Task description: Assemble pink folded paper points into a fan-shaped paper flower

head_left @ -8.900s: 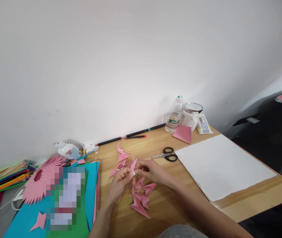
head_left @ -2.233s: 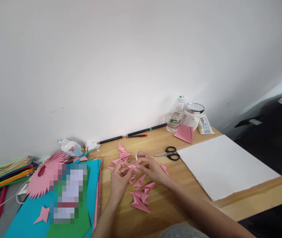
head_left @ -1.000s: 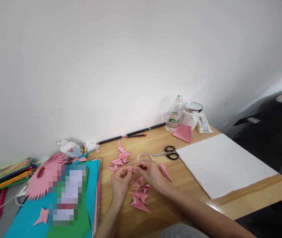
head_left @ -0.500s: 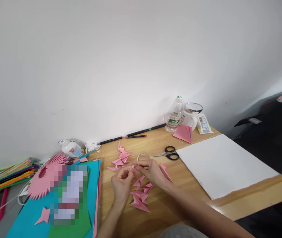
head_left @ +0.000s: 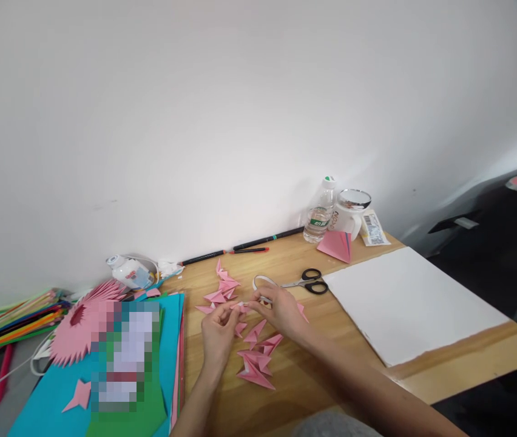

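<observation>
Both my hands meet over the wooden table (head_left: 295, 376). My right hand (head_left: 281, 311) is closed on a small white tape roll (head_left: 262, 281), which sticks out above its fingers. My left hand (head_left: 217, 328) pinches a short white strip, apparently the tape's end (head_left: 240, 304), drawn out between the hands. Several pink folded paper pieces (head_left: 256, 363) lie under and just in front of the hands. Another pile of pink pieces (head_left: 223, 286) lies behind my left hand.
Black scissors (head_left: 308, 282) lie right of the roll, beside a large white sheet (head_left: 404, 303). A water bottle (head_left: 320, 212), mug (head_left: 348, 213) and pink paper pyramid (head_left: 335, 244) stand by the wall. On the left are coloured paper sheets (head_left: 49, 400), a pink spiky flower (head_left: 70, 334) and a glue bottle (head_left: 126, 272).
My right hand put aside a pink piece it held earlier and took up the tape roll. In the last second the roll shifted slightly away from my left hand, stretching the strip.
</observation>
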Tool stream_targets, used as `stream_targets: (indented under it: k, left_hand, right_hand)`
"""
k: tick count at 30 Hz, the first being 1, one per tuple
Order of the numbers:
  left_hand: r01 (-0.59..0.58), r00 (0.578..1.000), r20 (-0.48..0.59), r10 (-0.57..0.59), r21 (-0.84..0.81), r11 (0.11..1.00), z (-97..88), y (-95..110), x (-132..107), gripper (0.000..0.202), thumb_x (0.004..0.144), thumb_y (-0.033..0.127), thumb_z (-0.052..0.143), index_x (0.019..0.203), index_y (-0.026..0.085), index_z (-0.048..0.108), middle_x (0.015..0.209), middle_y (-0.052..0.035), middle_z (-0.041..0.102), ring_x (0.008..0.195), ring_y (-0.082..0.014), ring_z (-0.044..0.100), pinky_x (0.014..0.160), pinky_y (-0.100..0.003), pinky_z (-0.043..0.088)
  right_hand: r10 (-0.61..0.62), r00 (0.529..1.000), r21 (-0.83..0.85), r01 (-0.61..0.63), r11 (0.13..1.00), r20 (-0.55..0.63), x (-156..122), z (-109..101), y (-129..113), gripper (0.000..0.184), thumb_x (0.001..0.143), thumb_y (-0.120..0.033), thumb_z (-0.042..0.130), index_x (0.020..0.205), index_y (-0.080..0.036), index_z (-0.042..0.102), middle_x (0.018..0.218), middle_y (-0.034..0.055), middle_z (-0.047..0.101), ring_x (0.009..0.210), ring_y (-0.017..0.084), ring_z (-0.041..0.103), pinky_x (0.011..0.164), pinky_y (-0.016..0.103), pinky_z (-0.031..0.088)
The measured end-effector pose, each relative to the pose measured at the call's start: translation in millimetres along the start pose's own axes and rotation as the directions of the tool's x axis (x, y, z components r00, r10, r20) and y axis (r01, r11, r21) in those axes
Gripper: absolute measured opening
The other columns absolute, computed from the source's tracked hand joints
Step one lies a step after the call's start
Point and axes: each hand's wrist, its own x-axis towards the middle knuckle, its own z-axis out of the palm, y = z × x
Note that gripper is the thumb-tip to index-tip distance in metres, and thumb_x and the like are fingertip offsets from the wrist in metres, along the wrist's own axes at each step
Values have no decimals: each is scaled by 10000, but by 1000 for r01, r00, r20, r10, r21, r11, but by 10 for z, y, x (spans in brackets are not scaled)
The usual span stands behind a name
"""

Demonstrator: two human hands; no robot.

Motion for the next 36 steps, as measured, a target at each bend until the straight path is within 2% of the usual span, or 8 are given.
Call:
stream_targets:
  k: [3, 11, 14, 17, 21, 27, 30, 36]
  left_hand:
    - [-25, 1000, -7, 25, 7, 1000, 18, -25, 3, 176, 600, 274, 695, 730, 156, 681, 706, -44, 735, 675, -236, 696, 508, -276, 560]
    - [-209, 976, -19, 217, 191, 959, 13, -112, -31, 198, 665, 262, 651, 838, 177, 695, 745, -45, 731, 689, -202, 687, 596, -267, 556]
    - [-233, 968, -39, 248, 228, 945, -14, -102, -2, 190, 663, 272, 653, 827, 191, 703, 753, -41, 732, 692, -197, 686, 626, -268, 554]
    - [-168, 981, -69, 179, 145, 975, -12, -38, 36, 172, 632, 268, 669, 773, 174, 692, 745, -41, 735, 702, -205, 691, 650, -286, 558]
    - [-18, 1000, 14, 18, 7, 1000, 43, 46, 35, 222, 595, 227, 678, 802, 149, 671, 725, -55, 736, 690, -227, 697, 562, -281, 564]
    - [10, 1000, 28, -9, -52, 999, 62, 78, -24, 235, 558, 196, 681, 787, 150, 663, 714, -46, 738, 688, -219, 698, 530, -249, 557]
    - [34, 999, 34, -32, -68, 997, 65, 98, -38, 238, 547, 198, 694, 777, 149, 658, 666, -36, 733, 641, -208, 697, 507, -225, 543]
    - [52, 998, 48, -48, -85, 995, 87, 134, -66, 217, 524, 190, 701, 732, 152, 655, 602, -20, 721, 624, -206, 698, 538, -217, 543]
  right_hand:
    - [17, 1000, -21, -16, 1000, 16, -2, 4, -18, 180, 807, -319, 568, 687, -197, 624, 703, 17, 588, 652, 142, 527, 600, 233, 360]
    - [87, 995, 92, -92, 992, 53, 32, -27, 3, 174, 768, -277, 561, 629, -178, 595, 635, -18, 555, 603, 117, 495, 550, 208, 332]
    - [127, 988, 171, -140, 975, 86, 64, -95, 24, 199, 760, -273, 546, 595, -167, 575, 572, -33, 506, 536, 98, 452, 503, 197, 309]
    - [133, 988, 252, -150, 956, 83, 93, -161, 13, 221, 759, -295, 542, 587, -157, 561, 543, -40, 477, 513, 88, 423, 488, 193, 302]
    - [28, 992, 318, -67, 946, 126, 74, -132, -62, 220, 778, -313, 540, 623, -167, 596, 588, -33, 515, 548, 93, 449, 512, 190, 332]
    - [41, 997, 189, -53, 980, 67, 24, -22, -34, 163, 738, -306, 616, 643, -175, 611, 649, -8, 566, 666, 138, 529, 611, 220, 374]
    - [55, 996, 160, -65, 985, 63, 31, -13, 18, 183, 731, -343, 630, 649, -181, 607, 664, -8, 575, 674, 146, 539, 594, 217, 358]
    - [60, 997, 111, -65, 992, 45, 38, -11, 27, 146, 729, -308, 630, 650, -187, 611, 660, -15, 572, 616, 125, 509, 564, 210, 334]
